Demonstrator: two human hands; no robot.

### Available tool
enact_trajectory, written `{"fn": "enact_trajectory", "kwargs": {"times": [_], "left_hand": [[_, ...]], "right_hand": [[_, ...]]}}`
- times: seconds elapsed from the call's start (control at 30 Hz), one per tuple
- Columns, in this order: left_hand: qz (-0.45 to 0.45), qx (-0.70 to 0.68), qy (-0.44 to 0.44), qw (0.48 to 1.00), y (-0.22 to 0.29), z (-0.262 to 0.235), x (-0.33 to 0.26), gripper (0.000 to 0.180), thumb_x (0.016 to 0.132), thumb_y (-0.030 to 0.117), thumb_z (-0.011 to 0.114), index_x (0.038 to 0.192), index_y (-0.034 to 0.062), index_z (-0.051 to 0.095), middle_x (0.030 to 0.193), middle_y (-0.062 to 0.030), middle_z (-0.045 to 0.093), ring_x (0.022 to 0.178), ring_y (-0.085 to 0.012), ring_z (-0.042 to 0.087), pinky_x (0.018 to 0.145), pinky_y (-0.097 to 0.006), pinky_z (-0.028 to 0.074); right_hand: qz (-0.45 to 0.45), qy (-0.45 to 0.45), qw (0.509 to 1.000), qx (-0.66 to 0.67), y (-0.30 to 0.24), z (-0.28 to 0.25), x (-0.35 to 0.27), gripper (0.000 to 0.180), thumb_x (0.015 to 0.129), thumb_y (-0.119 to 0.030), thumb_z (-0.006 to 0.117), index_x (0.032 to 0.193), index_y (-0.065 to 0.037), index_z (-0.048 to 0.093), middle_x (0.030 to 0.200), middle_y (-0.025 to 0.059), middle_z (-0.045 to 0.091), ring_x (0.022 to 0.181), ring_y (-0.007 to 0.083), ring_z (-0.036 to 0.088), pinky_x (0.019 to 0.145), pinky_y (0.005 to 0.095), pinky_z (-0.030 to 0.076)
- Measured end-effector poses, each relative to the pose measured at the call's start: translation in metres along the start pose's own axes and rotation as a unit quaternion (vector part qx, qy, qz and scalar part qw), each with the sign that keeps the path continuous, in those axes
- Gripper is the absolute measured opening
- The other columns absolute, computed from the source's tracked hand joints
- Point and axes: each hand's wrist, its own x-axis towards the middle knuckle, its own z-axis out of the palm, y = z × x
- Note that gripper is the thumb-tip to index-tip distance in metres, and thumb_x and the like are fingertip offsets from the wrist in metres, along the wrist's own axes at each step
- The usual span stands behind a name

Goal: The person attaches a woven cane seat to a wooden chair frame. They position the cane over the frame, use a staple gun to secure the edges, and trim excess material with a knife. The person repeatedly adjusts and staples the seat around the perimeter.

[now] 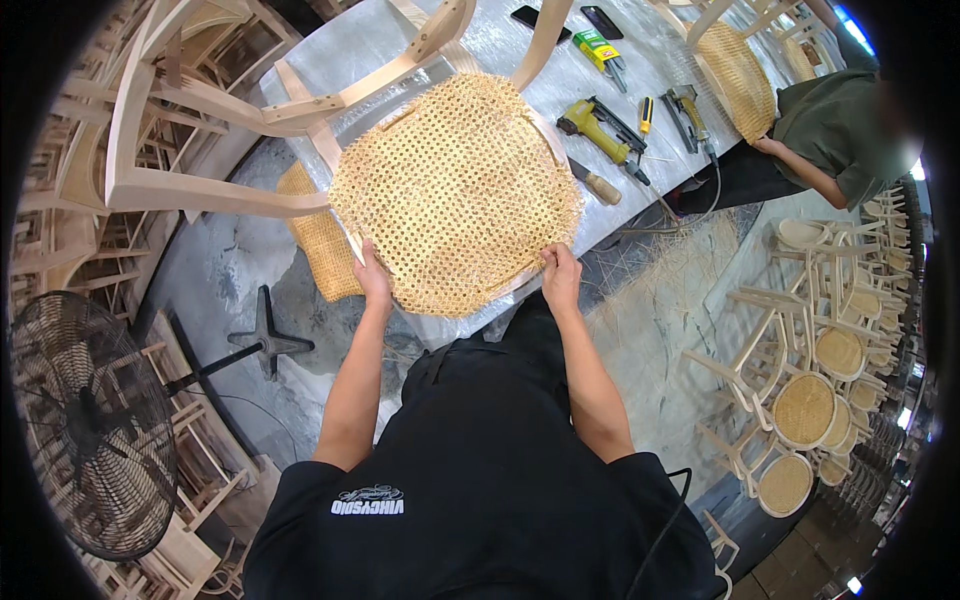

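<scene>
Both hands grip the near rim of a woven cane sheet draped over a pale wooden chair seat at the near edge of the workbench. The left hand closes its fingers on the sheet's near-left edge; the right hand pinches the near-right edge, though how tightly is hard to tell. The step looks like seating and tensioning the cane; next it seems to call for even pulling and fastening. Farther along the bench lie a yellow staple gun and a knife. At the far right corner another person works.
</scene>
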Motion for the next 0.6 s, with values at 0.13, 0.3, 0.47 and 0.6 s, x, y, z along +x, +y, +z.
{"fn": "enact_trajectory", "kwargs": {"times": [0.13,0.3,0.47,0.6], "left_hand": [[0.043,-0.007,0.007,0.999,-0.002,-0.016,0.009,0.048,0.102,0.040,0.055,0.127,-0.0018,0.056,0.114,-0.0068,0.064,0.099,-0.0173,0.062,0.088,-0.032,0.049],[-0.012,0.030,0.007,0.999,-0.001,-0.001,0.006,0.051,0.102,0.039,0.055,0.131,-0.0025,0.053,0.117,-0.0068,0.063,0.102,-0.0172,0.061,0.090,-0.032,0.049],[0.063,0.007,0.038,0.997,-0.001,-0.006,0.002,0.049,0.103,0.040,0.053,0.126,-0.0024,0.058,0.113,-0.0093,0.065,0.097,-0.0170,0.062,0.084,-0.031,0.049],[0.064,-0.002,0.022,0.998,-0.013,-0.015,0.005,0.047,0.103,0.038,0.053,0.126,-0.0032,0.058,0.116,-0.0106,0.065,0.102,-0.0179,0.062,0.089,-0.032,0.049]], "right_hand": [[-0.004,0.012,0.999,0.033,-0.006,0.008,-0.007,0.003,0.090,0.001,0.061,0.088,0.002,0.059,0.081,0.0199,0.065,0.073,0.0374,0.063,0.068,0.0396,0.049],[-0.001,0.009,1.000,0.012,0.013,0.004,-0.015,0.004,0.089,0.001,0.060,0.085,0.003,0.059,0.080,0.0211,0.063,0.076,0.0394,0.063,0.069,0.0413,0.049],[0.116,-0.088,0.989,-0.023,0.051,-0.014,-0.123,0.009,0.089,-0.003,0.060,0.084,0.004,0.060,0.078,0.0238,0.063,0.079,0.0412,0.066,0.070,0.0454,0.050],[0.284,-0.117,0.949,-0.067,0.076,-0.065,-0.146,0.021,0.092,-0.013,0.066,0.095,0.007,0.065,0.082,0.0228,0.070,0.067,0.0288,0.073,0.063,0.0392,0.056]]}}
